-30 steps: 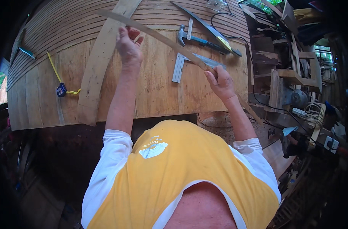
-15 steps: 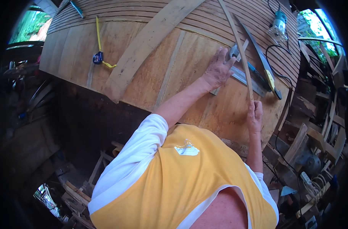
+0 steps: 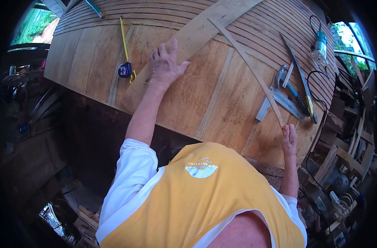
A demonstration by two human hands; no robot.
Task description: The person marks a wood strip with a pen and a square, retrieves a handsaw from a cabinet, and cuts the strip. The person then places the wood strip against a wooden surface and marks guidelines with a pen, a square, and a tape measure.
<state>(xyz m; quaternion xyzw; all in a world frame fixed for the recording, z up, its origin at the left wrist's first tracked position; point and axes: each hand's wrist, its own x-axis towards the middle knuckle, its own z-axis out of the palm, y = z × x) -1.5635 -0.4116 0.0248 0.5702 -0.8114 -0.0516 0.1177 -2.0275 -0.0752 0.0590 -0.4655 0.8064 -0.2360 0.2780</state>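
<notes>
My left hand [image 3: 167,64] rests with fingers spread on a wide, flat wooden board [image 3: 201,35] that lies slantwise over the tabletop. Just left of that hand is a blue tape measure [image 3: 125,70] with a length of yellow blade pulled out. At the right, my right hand [image 3: 289,138] is closed around the near end of a thin wooden strip [image 3: 250,68], which slants away to the far left across the table. Beyond the strip lie a metal square [image 3: 285,103], a claw hammer [image 3: 294,89] and a handsaw [image 3: 302,78] with a yellow and black handle.
The large wooden table [image 3: 188,109] has a slatted far part and smooth planks nearer me. A teal power tool [image 3: 320,45] with a black cord stands at the far right. A teal-handled tool [image 3: 94,8] lies far left. Scrap wood [image 3: 345,153] is heaped beyond the right edge.
My left hand has gone from beside the hammer and square leftward onto the wide board. The strip's far end has swung left, with my right hand still holding its near end.
</notes>
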